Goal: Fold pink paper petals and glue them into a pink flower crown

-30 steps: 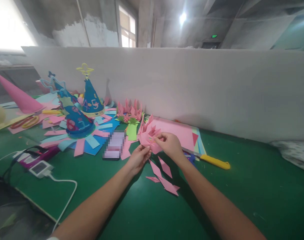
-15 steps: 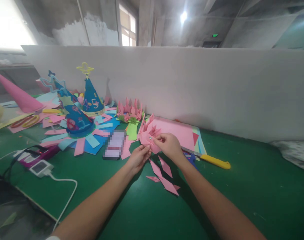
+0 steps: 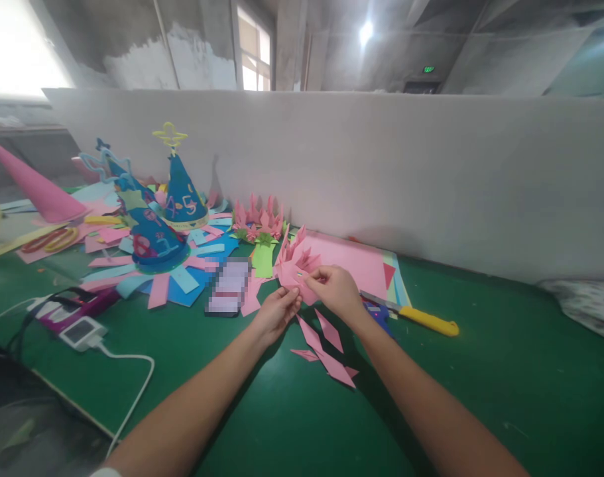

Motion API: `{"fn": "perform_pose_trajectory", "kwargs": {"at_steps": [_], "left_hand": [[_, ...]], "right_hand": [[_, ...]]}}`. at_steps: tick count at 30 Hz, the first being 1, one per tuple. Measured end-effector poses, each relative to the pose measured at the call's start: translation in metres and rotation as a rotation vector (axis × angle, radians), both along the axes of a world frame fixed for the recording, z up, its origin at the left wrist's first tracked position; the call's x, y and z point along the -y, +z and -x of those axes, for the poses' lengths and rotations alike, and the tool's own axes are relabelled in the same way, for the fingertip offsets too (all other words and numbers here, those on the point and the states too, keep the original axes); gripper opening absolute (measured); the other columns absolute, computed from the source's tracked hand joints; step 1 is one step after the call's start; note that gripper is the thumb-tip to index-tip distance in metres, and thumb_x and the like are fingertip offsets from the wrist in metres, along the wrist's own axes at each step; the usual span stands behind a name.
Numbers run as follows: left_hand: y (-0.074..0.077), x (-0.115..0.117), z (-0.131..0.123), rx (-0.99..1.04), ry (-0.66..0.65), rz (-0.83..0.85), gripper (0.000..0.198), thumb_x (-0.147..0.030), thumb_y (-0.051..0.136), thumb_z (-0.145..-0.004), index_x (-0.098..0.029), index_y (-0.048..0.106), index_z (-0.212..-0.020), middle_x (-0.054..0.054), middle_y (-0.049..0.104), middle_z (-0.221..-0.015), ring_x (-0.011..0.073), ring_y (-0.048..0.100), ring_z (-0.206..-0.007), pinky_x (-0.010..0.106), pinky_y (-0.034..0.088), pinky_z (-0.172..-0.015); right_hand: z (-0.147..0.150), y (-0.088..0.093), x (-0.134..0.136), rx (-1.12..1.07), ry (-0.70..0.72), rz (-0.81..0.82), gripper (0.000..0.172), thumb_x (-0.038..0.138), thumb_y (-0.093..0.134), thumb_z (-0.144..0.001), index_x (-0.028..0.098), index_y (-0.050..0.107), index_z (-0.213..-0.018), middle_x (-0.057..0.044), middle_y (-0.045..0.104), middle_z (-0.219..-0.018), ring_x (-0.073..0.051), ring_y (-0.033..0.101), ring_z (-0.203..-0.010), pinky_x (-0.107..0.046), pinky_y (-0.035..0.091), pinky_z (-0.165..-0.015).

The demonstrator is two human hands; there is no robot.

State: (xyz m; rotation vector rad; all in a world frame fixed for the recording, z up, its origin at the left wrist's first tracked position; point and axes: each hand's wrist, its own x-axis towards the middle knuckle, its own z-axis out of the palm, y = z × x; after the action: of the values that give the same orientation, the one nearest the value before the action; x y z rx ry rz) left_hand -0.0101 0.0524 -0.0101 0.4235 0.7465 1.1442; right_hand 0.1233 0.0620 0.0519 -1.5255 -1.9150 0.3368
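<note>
Both of my hands hold a pink folded paper flower with pointed petals, just above the green table. My left hand grips its lower edge from below, fingers curled. My right hand pinches the flower's right side between thumb and fingertips. Several pink diamond-shaped paper scraps lie on the table under my wrists. A pink paper sheet on a stack of coloured sheets lies just behind the flower.
A yellow-handled knife lies to the right. A phone lies left of my hands. Finished pink flowers, two blue party hats, a pink cone and cabled devices fill the left. A white wall backs the table.
My right hand's fingers shifted slightly left along the flower's edge. The flower and my left hand stay nearly where they were.
</note>
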Motion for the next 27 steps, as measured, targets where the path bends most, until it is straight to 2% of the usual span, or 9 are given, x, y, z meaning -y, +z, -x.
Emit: {"fn": "perform_pose_trajectory", "kwargs": {"at_steps": [10,15,19,27], "left_hand": [[0.0021,0.0017,-0.0017,-0.029,-0.038,0.019,0.012,-0.007,0.054,-0.083,-0.008,0.058,-0.071,0.0,0.054,-0.058,0.0033,0.052,-0.049,0.012,0.046,-0.052],[0.0046,0.0029,-0.0019,-0.035,-0.062,0.014,0.014,-0.008,0.054,-0.083,-0.007,0.058,-0.07,0.0,0.053,-0.057,0.0031,0.05,-0.048,0.013,0.044,-0.051],[0.0055,0.002,-0.0007,-0.037,-0.08,0.007,0.01,-0.011,0.062,-0.079,-0.008,0.058,-0.07,0.0,0.053,-0.057,0.003,0.049,-0.049,0.013,0.042,-0.051],[0.0059,-0.0007,0.0012,-0.039,-0.08,-0.011,0.014,-0.015,0.065,-0.077,-0.01,0.056,-0.067,-0.002,0.051,-0.056,0.0029,0.046,-0.047,0.014,0.041,-0.05]], "right_hand": [[0.0026,-0.0009,0.0018,0.006,0.073,0.001,0.014,0.032,0.059,-0.074,0.021,0.066,-0.068,-0.001,0.07,-0.073,-0.017,0.062,-0.071,-0.025,0.041,-0.064],[0.0067,0.0013,0.0042,0.019,0.073,-0.02,0.001,0.021,0.064,-0.067,0.021,0.063,-0.068,0.0,0.07,-0.073,-0.017,0.062,-0.072,-0.026,0.042,-0.066],[0.0082,0.0014,0.0037,-0.007,0.088,-0.033,0.002,0.021,0.061,-0.069,0.021,0.061,-0.067,0.001,0.069,-0.072,-0.015,0.062,-0.069,-0.025,0.042,-0.066],[0.0075,0.0073,0.0078,-0.019,0.167,-0.033,0.019,0.03,0.05,-0.083,0.02,0.062,-0.072,0.0,0.068,-0.073,-0.014,0.06,-0.067,-0.024,0.039,-0.061]]}}
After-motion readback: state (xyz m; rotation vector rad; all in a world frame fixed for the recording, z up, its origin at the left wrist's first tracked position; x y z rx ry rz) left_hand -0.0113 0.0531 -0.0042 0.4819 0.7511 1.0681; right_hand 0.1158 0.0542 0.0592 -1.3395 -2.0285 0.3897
